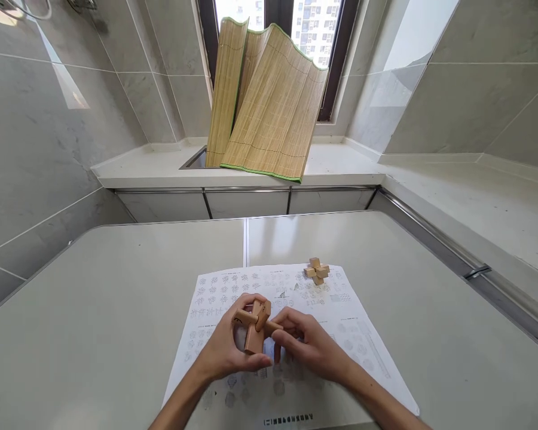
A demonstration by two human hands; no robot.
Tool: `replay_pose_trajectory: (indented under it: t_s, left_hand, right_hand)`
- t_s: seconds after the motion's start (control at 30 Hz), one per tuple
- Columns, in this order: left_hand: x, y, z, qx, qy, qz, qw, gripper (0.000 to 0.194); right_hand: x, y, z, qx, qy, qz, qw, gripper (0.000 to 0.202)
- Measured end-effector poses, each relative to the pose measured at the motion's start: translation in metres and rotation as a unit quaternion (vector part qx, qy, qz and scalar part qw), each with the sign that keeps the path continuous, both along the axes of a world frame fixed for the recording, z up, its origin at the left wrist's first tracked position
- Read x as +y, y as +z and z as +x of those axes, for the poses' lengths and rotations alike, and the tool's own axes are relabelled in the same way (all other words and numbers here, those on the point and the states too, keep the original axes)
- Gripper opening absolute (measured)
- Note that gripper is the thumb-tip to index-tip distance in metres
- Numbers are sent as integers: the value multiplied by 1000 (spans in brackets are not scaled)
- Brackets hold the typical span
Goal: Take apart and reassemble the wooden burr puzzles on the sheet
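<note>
My left hand (pixel 231 343) is wrapped round a wooden interlocking puzzle (pixel 256 325) made of crossed reddish-brown pieces with dark markings. The puzzle is held above a printed sheet (pixel 215 298). On its right side, my right hand (pixel 302 340) pinches the end of a rod-like piece that sticks out of the puzzle. The fingers partly hide that end. A second, smaller puzzle (pixel 317 272) of pale crossed wooden blocks rests near the sheet's far right corner, apart from both hands.
The sheet lies on a glossy white table (pixel 116 310) with a seam down its far half. Behind stands a white ledge (pixel 349 156) with a folded bamboo mat (pixel 273 113) leaning at the window. Tiled walls rise on both sides, and a metal rail (pixel 430 230) runs along the right.
</note>
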State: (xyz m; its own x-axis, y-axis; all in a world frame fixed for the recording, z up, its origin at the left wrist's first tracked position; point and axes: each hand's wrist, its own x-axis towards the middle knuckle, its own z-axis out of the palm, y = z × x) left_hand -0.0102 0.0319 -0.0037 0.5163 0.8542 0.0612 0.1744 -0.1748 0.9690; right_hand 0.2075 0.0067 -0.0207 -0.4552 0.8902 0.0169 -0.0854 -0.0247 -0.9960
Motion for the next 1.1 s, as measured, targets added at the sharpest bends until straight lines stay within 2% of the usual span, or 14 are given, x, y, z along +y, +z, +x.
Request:
replay_pose_trajectory:
  t_s: [0.17,0.27,0.37,0.47,0.63,0.8,0.97,1.1]
  left_hand:
    - [-3,-2,2,51,44,37,997,94]
    - [-7,-6,3,102,34,106,989,96]
    - [-8,-10,3,123,32,151,980,102]
    - [-8,-9,2,114,43,157,980,111]
    - [-9,-2,3,98,57,180,977,99]
    - [-9,1,5,88,59,168,980,97]
    - [-8,-1,3,74,42,143,986,104]
    - [-8,0,2,76,24,123,989,109]
  right_hand:
    - [2,3,4,-51,-115,54,991,46]
    - [1,1,1,-104,-137,85,981,44]
    - [1,-1,-1,-130,-110,78,982,46]
    - [2,-1,1,-84,-65,23,994,49]
    - [4,4,4,-25,-42,-25,998,50]
    - [3,6,4,-32,-53,-30,998,52]
    - [0,5,5,-14,-25,-50,998,50]
    - [1,4,7,-21,-10,-33,999,50]
